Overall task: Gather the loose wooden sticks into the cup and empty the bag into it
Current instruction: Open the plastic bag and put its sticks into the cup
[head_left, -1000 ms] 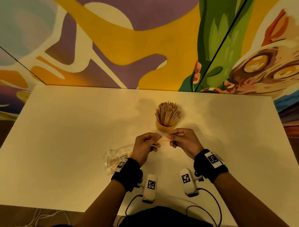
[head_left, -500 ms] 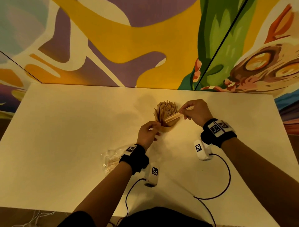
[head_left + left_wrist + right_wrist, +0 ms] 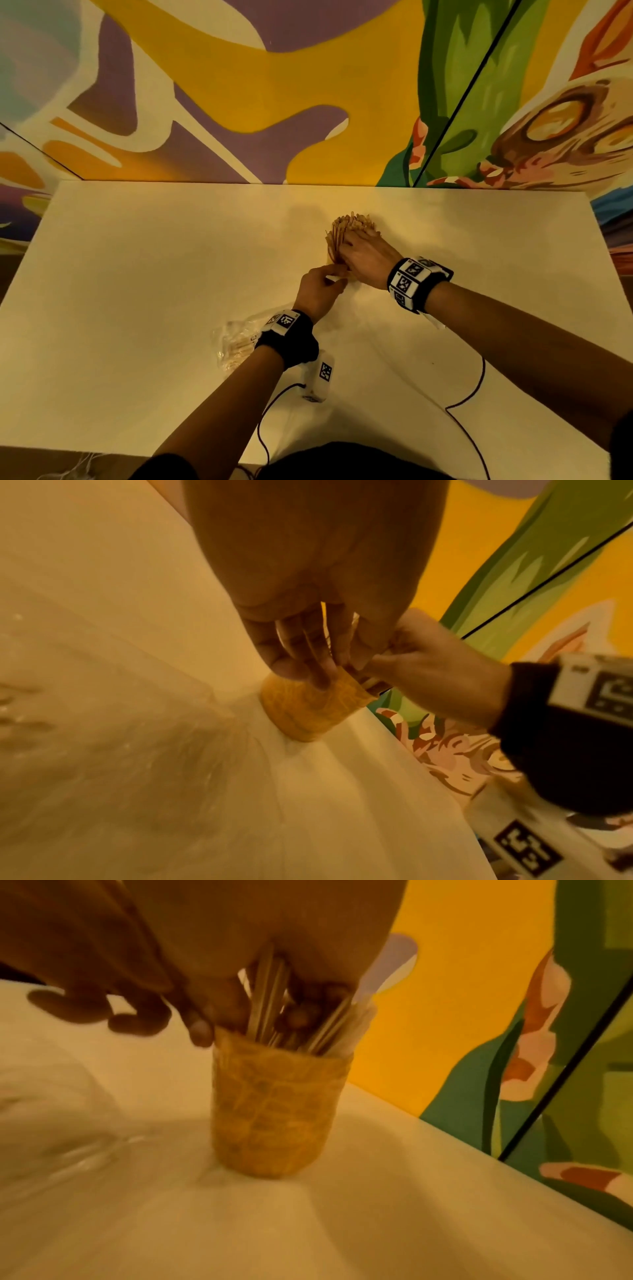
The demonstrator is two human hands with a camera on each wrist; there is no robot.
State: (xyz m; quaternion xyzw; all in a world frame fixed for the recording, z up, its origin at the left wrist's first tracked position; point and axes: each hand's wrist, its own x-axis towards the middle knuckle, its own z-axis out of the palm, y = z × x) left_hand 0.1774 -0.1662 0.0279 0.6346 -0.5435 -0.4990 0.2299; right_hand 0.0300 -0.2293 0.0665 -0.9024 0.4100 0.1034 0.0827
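A yellow patterned cup (image 3: 277, 1110) stands upright on the white table (image 3: 171, 274), packed with wooden sticks (image 3: 349, 226). My right hand (image 3: 366, 257) lies over the top of the bundle. Its fingers (image 3: 301, 1015) curl in among the sticks just above the rim. My left hand (image 3: 323, 284) is at the cup's near side, and its fingertips (image 3: 318, 677) pinch the rim of the cup (image 3: 308, 710). In the head view the hands hide most of the cup. A clear plastic bag (image 3: 236, 342) holding more sticks lies near my left wrist, partly covered by it.
A painted wall (image 3: 308, 102) runs right behind the table's far edge, close to the cup. Black cables (image 3: 472, 394) and a small white device (image 3: 320, 377) lie on the table near my body.
My right hand carried a bundle of sticks up from in front of the cup and lowered it into the cup. My left hand moved forward to the cup and stays at it.
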